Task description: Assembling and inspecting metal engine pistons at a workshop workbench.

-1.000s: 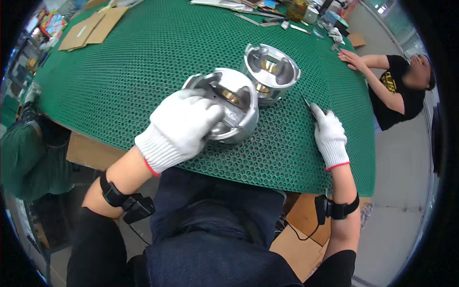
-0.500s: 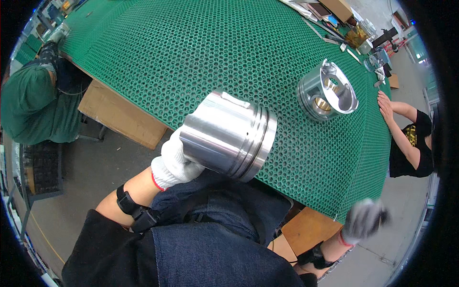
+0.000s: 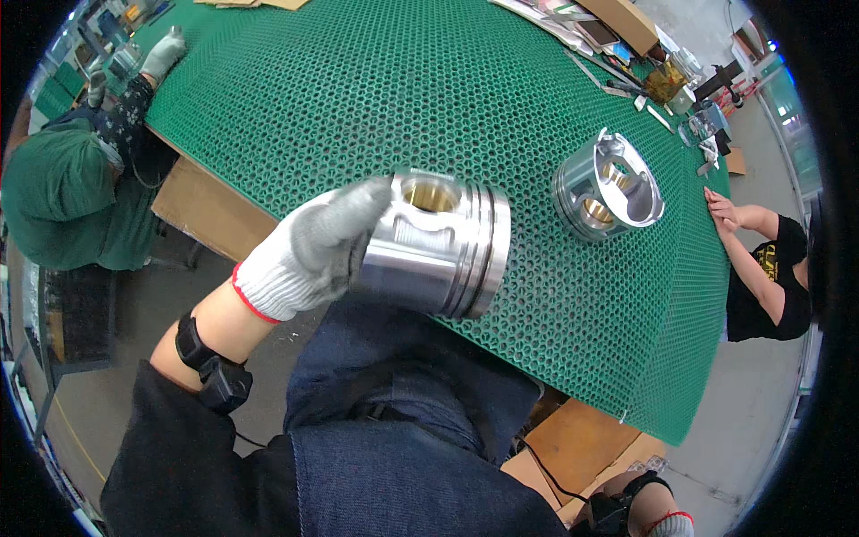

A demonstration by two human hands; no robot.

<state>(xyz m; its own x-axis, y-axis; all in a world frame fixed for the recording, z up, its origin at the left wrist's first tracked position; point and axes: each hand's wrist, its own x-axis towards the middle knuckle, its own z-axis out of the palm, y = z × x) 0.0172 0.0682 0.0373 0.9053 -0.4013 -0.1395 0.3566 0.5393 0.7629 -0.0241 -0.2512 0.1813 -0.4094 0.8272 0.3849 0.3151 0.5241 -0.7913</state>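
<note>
A shiny metal piston [image 3: 429, 255] is held on its side above the near edge of the green mat. My left hand [image 3: 318, 242], in a white and grey work glove, is closed around its skirt end. The ring grooves point right, and the brass-lined pin hole faces up. To the right, a second piston [image 3: 608, 188] stands on the mat with its open skirt upward, apart from my hands. My right hand [image 3: 671, 526] is mostly cut off at the lower right edge; only the glove's cuff shows, so its fingers are hidden.
The green honeycomb mat [image 3: 385, 98] covers the table. Papers, a phone [image 3: 597, 34], jars and small tools lie along the far right edge. One person in green [image 3: 72, 197] works at the left; another in black [image 3: 769, 277] rests hands on the right edge. Cardboard [image 3: 215, 206] sits below the table.
My left hand has turned the piston, bringing its pin hole into view. My right hand has dropped down toward the lower edge. The person at left has reached a gloved hand onto the mat.
</note>
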